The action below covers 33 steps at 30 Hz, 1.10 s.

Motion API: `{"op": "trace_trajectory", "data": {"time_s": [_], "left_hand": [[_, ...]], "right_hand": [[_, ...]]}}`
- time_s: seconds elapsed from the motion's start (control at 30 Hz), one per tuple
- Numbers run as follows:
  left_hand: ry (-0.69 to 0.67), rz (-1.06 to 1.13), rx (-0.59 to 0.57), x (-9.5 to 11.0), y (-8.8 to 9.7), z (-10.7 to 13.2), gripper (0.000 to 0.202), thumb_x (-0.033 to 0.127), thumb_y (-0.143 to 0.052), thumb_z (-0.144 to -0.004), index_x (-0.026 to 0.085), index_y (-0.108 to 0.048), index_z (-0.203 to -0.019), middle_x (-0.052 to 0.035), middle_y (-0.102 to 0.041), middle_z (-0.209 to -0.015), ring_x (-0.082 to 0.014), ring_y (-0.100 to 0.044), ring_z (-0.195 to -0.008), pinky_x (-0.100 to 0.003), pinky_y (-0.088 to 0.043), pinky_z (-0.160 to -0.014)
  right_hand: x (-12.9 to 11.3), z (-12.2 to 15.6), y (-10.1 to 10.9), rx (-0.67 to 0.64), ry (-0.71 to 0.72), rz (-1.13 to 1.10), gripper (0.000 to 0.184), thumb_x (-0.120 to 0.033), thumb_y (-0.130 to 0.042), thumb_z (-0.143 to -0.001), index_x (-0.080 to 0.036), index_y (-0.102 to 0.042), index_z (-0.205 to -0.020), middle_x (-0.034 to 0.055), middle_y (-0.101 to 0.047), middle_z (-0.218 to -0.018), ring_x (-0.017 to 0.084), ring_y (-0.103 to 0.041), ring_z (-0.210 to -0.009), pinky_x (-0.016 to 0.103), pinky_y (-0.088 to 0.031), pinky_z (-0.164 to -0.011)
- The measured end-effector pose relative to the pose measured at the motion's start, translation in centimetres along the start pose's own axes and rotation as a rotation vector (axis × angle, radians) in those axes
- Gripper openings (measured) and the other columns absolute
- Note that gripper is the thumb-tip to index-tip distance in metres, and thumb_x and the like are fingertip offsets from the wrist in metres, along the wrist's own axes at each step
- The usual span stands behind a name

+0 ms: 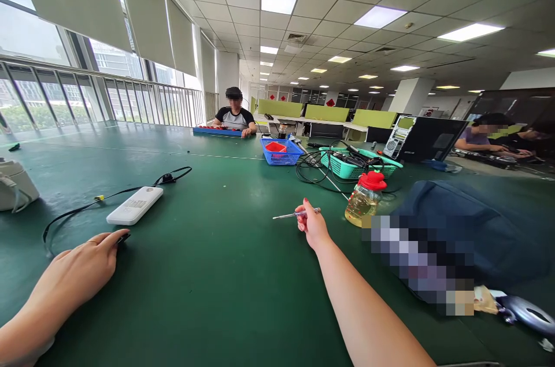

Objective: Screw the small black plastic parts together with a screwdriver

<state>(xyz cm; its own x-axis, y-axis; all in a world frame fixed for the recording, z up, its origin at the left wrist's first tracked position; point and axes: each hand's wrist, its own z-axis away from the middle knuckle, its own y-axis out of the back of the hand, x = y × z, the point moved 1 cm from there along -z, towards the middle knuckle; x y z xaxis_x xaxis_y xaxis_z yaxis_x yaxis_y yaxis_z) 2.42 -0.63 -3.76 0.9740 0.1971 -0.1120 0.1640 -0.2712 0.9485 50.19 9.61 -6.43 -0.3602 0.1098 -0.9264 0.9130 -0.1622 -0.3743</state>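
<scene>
My right hand (310,222) is closed around the handle of a slim screwdriver (284,216), held over the green table with its thin metal shaft pointing left. At the lower left, my left hand (89,260) rests low over the table, its fingers together on a small black object (124,237) mostly hidden under the fingertips. Just beyond that hand lies a white power bank (135,206). A black cable (117,192) with a yellow tag curves around behind it.
To the right stand a red-lidded jar (364,205) of yellowish liquid and a dark blue bag (472,228). Farther back are a blue basket (281,155), a teal basket (342,169) with tangled cables, and a computer case (425,138). A person (236,115) sits at the far edge.
</scene>
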Motion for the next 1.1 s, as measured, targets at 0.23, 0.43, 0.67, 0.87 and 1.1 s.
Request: {"op": "trace_trajectory", "data": {"time_s": [0.23,0.43,0.67,0.87,1.1], "left_hand": [[-0.034,0.046,-0.006,0.3,0.5,-0.1,0.052,0.027,-0.027,-0.092,0.019,-0.051,-0.137,-0.0088,-0.057,-0.137,-0.0313,-0.065,-0.105,-0.047,-0.048,-0.090],[-0.036,0.050,0.002,-0.2,-0.2,-0.3,0.053,0.031,-0.028,-0.091,0.017,-0.051,-0.136,-0.0119,-0.062,-0.130,-0.0327,-0.066,-0.104,-0.048,-0.047,-0.091],[0.006,0.065,0.015,-0.1,0.1,-0.3,0.053,0.035,-0.030,-0.091,0.014,-0.052,-0.134,-0.0138,-0.065,-0.125,-0.0317,-0.068,-0.100,-0.046,-0.047,-0.093],[0.056,0.059,-0.033,0.4,0.9,-0.1,0.056,0.040,-0.028,-0.092,0.015,-0.045,-0.139,-0.0156,-0.070,-0.113,-0.0331,-0.069,-0.097,-0.045,-0.049,-0.085],[0.034,0.123,0.002,0.0,0.7,-0.4,0.055,0.040,-0.028,-0.093,0.016,-0.043,-0.139,-0.0154,-0.069,-0.111,-0.0322,-0.067,-0.099,-0.042,-0.050,-0.083]], "right_hand": [[-0.2,0.1,0.0,-0.013,0.003,0.002,0.048,-0.064,-0.070,-0.068,-0.018,-0.060,-0.060,-0.0045,-0.046,-0.042,0.005,-0.035,-0.033,0.022,-0.025,-0.032],[-0.2,0.1,0.0,-0.017,0.004,-0.004,0.048,-0.064,-0.071,-0.068,-0.018,-0.060,-0.060,-0.0044,-0.047,-0.042,0.006,-0.034,-0.033,0.022,-0.025,-0.033],[-0.2,0.2,0.0,-0.018,-0.001,-0.010,0.049,-0.064,-0.071,-0.068,-0.017,-0.061,-0.060,-0.0047,-0.046,-0.042,0.005,-0.035,-0.033,0.021,-0.025,-0.033],[-0.3,0.2,0.0,-0.014,0.002,0.000,0.047,-0.063,-0.070,-0.069,-0.018,-0.060,-0.060,-0.0045,-0.047,-0.042,0.005,-0.034,-0.033,0.022,-0.024,-0.032],[-0.1,0.0,0.1,-0.011,0.005,0.007,0.048,-0.064,-0.069,-0.069,-0.019,-0.059,-0.059,-0.0046,-0.045,-0.042,0.006,-0.035,-0.033,0.022,-0.025,-0.032]]}}
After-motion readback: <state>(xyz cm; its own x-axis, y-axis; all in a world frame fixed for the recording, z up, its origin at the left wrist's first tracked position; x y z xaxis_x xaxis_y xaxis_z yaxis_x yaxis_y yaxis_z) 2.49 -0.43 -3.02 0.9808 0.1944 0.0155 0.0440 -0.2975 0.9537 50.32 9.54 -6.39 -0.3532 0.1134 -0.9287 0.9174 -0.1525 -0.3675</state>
